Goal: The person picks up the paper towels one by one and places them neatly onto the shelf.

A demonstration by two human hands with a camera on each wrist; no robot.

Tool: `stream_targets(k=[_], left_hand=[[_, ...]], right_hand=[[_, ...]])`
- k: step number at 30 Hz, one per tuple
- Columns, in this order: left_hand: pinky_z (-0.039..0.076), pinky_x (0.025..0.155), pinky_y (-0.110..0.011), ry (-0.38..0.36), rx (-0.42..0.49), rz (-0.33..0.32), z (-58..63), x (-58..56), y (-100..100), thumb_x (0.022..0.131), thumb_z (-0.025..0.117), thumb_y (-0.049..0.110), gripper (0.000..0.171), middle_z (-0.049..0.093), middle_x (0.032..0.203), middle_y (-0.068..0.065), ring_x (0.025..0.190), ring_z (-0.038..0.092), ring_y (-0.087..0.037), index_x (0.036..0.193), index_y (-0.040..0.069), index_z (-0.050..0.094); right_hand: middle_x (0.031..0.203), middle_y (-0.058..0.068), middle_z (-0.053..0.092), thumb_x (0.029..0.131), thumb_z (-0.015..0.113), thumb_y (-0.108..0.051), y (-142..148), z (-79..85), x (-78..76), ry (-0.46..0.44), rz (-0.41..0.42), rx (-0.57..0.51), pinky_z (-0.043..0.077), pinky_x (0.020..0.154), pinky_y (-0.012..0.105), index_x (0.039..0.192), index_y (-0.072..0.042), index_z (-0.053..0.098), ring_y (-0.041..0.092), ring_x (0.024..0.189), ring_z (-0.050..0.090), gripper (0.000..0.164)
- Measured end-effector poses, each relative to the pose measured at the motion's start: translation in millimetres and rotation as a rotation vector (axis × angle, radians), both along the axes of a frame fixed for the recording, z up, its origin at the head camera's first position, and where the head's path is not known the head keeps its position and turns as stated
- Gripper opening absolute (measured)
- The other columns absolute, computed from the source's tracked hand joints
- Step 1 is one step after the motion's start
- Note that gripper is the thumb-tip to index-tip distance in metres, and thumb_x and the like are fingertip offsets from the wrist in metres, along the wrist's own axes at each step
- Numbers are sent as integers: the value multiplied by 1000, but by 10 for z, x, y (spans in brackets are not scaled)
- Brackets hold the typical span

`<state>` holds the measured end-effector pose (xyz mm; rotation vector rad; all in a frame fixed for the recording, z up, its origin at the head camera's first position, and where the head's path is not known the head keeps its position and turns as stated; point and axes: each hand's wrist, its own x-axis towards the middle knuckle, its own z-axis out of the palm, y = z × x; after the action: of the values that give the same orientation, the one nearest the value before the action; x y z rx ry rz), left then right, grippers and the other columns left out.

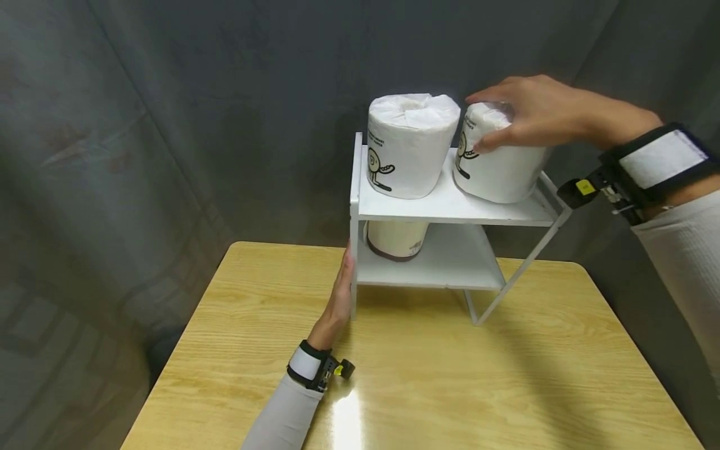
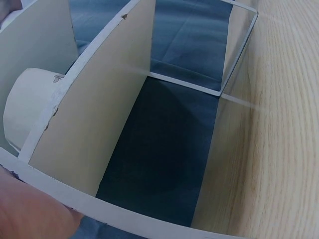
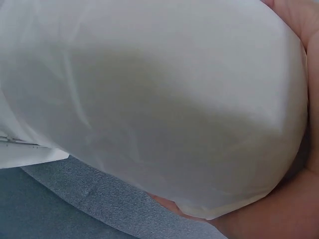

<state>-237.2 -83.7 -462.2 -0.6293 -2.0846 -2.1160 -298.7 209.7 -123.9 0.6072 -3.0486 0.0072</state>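
On the right of the top shelf of a white two-tier rack (image 1: 461, 259), a wrapped toilet paper roll (image 1: 503, 175) sits in the grip of my right hand (image 1: 548, 112), thumb and fingers spread round its upper part. That roll (image 3: 174, 99) fills most of the right wrist view. A second wrapped roll (image 1: 413, 150) with a printed cartoon figure stands upright to its left. My left hand (image 1: 339, 297) lies along the rack's left side frame, fingers extended. Part of this hand (image 2: 35, 214) shows at the lower left of the left wrist view.
A cream cylinder with a dark base band (image 1: 396, 239) stands on the lower shelf, its top hidden by the upper shelf. The rack stands on a wooden table (image 1: 439, 375). Dark grey curtains (image 1: 225, 125) hang close behind.
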Motion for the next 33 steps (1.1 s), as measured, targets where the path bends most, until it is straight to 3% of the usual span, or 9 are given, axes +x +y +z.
stream_targets(k=[13, 33], left_hand=[[-2, 131, -55, -19, 2, -5, -4, 8, -1, 112, 10, 51, 69, -2, 179, 0, 164, -3, -20, 172, 19, 0], [-1, 130, -57, 20, 22, -29, -1, -18, -8, 111, 9, 54, 71, -2, 179, -1, 164, -2, -21, 172, 20, -1]], right_hand=[[164, 37, 27, 97, 69, -46, -38, -6, -26, -7, -29, 7, 51, 96, 74, 167, -7, 29, 62, 133, 42, 90], [162, 40, 26, 98, 66, -43, -76, 2, -17, -41, -19, 18, 49, 96, 76, 168, -4, 24, 60, 134, 39, 90]])
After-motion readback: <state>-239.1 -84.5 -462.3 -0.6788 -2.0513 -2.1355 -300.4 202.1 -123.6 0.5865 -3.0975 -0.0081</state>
